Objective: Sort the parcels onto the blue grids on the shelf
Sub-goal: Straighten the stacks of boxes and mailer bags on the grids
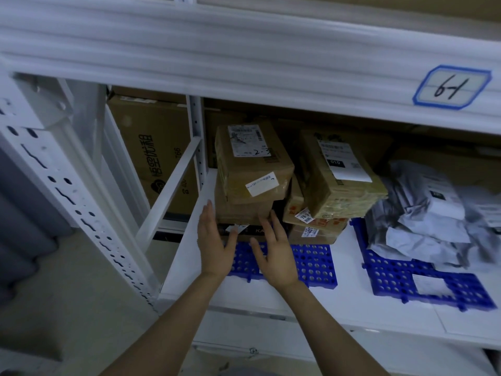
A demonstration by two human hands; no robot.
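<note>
My L hand (214, 240) & R hand (273, 253), fingers straight, flank near-left cardboard parcels (252, 169) on blue grid (314, 261); stiff, prob. light, so grip side faces.

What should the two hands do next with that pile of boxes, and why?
Probably press both flat hands on the lower brown box and nudge the pile straight. The left hand and right hand are open at its front, holding nothing, and the top parcel sits crooked, hanging over the box below on the right. The pile rests on a blue grid.
</note>
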